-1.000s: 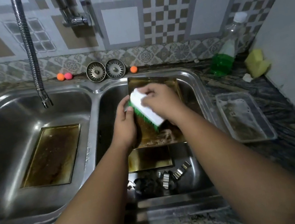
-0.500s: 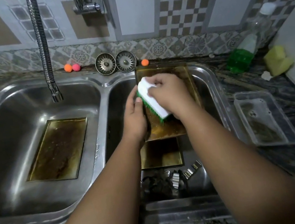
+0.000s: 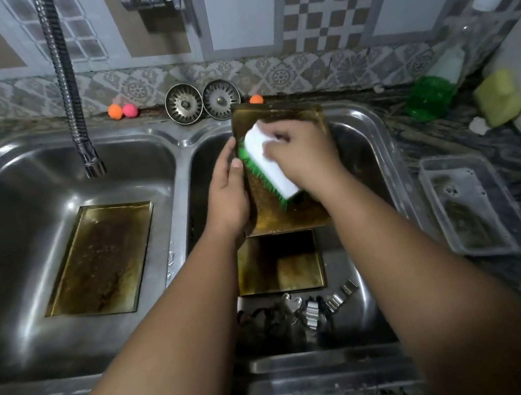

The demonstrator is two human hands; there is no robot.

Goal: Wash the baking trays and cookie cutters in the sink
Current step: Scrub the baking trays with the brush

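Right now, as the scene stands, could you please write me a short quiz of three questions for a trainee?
1. True or false: the right hand grips the white scrub brush against the tilted baking tray, which the left hand holds by its edge.
2. Where do the cookie cutters lie? A) on the counter B) in the right basin, near side C) in the clear container
3. How many baking trays are in view?
Key: 1 true. 2 B. 3 three: the tilted one, a flat baking tray below it, and a third baking tray in the left basin.
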